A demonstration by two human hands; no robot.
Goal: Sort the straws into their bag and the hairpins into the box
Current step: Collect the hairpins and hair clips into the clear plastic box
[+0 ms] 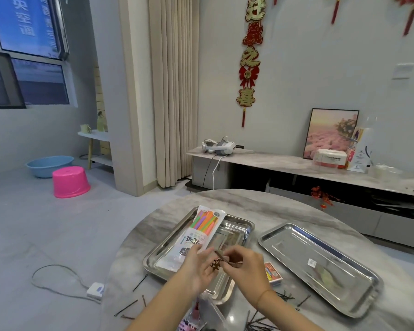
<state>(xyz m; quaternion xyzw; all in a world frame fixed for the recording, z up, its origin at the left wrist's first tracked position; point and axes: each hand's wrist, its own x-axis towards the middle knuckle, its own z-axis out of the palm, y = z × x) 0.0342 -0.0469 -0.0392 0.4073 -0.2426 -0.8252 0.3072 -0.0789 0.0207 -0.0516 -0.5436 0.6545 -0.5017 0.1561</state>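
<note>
The straw bag (196,235), white with coloured straws showing inside, lies along the left steel tray (239,229). Above that tray's near end my left hand (197,268) and my right hand (245,266) meet. Together they pinch a small brown hairpin with a star ornament (216,264). Thin dark hairpins lie loose on the marble table at the left (126,306), at the right (285,296) and near the bottom edge (258,323). A small orange box (273,274) sits between the two trays, partly behind my right hand.
A second steel tray (320,266) stands on the right with a small white tag and a leaf-like thing in it. Some pink-packaged items (194,316) lie under my forearms. On the floor at the left lies a white adapter (95,290) with its cable.
</note>
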